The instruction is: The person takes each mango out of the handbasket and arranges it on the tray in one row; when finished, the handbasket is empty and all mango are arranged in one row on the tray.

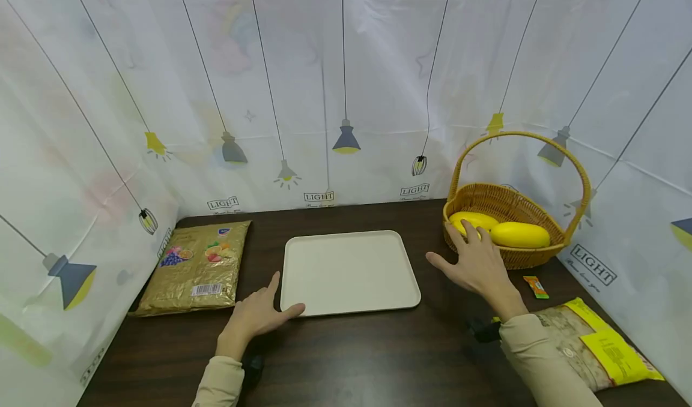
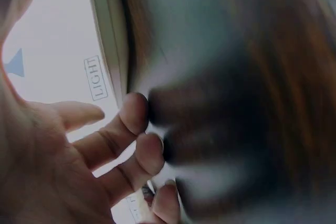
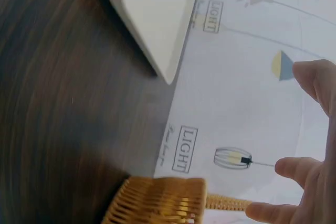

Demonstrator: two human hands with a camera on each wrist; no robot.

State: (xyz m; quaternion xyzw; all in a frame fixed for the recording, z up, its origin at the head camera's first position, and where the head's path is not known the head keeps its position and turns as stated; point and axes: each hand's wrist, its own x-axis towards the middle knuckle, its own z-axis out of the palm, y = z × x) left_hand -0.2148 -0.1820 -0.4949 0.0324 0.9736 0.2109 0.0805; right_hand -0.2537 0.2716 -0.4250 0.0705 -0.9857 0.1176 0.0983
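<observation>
A white rectangular tray lies on the dark wooden table. By its front left corner is my left hand, thumb and index finger spread around that corner. In the left wrist view, the fingertips of this hand meet their dark reflections on the tabletop, and nothing is held. My right hand hovers between the tray and a wicker basket, fingers spread and holding nothing. Two yellow, smooth, oblong fruits lie in the basket, one partly behind the right hand's fingers.
On the left lies a gold bag with fruit pictures. At the right front is a clear and yellow bag, partly behind the right sleeve. A small orange packet lies near the basket. A printed white curtain borders the table.
</observation>
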